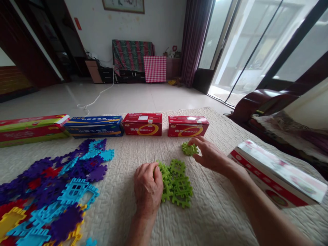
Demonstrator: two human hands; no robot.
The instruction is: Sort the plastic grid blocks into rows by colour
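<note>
On a cream quilted surface (220, 212) lies a joined cluster of green toothed plastic tiles (178, 186). My left hand (148, 188) rests curled at its left edge, with the fingers closed on the nearest tile. A single green tile (189, 149) lies farther back. My right hand (208, 154) reaches out to it, and its fingertips pinch the tile's right side.
A heap of purple, blue, red and yellow tiles (51, 191) covers the left. Along the back stand a green-red box (30, 130), a blue box (93, 126) and two red boxes (142, 124) (188, 126). A larger red-white box (276, 172) lies at right.
</note>
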